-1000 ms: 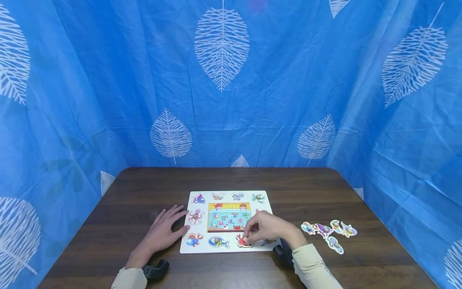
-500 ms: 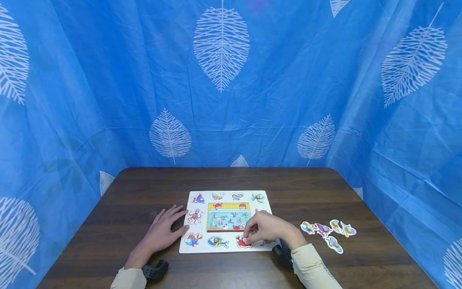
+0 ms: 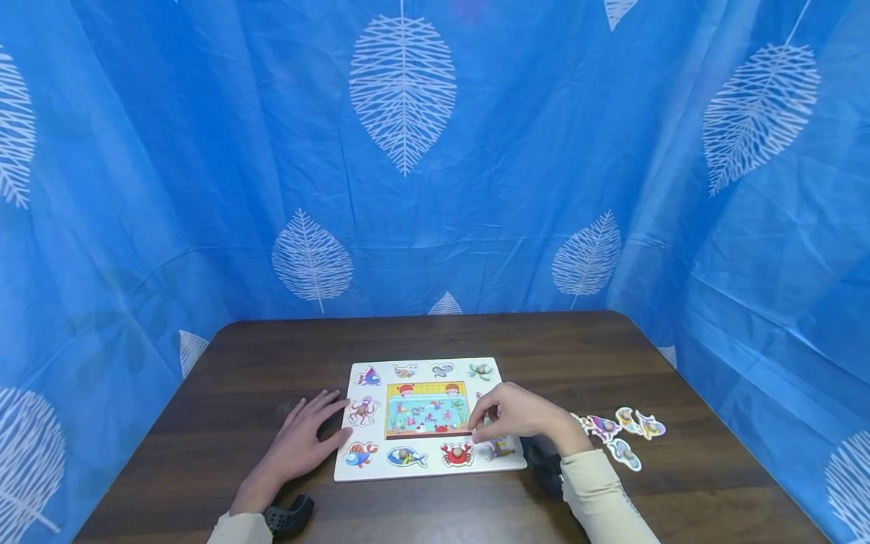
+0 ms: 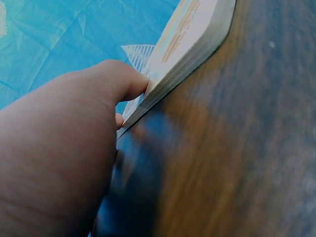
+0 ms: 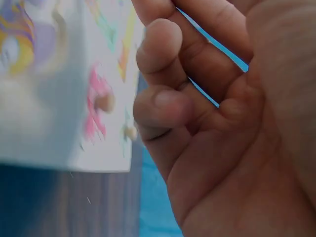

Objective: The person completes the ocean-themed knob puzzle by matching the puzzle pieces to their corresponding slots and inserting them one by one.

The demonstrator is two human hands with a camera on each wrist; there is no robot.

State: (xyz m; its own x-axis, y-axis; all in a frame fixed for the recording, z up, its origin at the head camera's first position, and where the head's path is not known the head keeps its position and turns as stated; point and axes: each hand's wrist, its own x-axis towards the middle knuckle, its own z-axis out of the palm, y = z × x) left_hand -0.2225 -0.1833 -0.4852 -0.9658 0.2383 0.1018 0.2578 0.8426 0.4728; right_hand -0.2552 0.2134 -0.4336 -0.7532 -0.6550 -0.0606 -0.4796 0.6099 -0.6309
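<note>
Over the puzzle board [image 3: 376,470], right grip [image 3: 522,412]

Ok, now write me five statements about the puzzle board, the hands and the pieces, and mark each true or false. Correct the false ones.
1. The left hand touches the left side of the puzzle board. True.
2. The loose pieces lie to the left of the board. False: the loose pieces lie on the table, to the right of the board.
3. The crab is in the board's near row. True.
4. The right hand is pinching the crab. False: the right hand is apart from the crab, its fingertips over the right part of the board.
5. The green starfish is in the board's far right corner. True.
</note>
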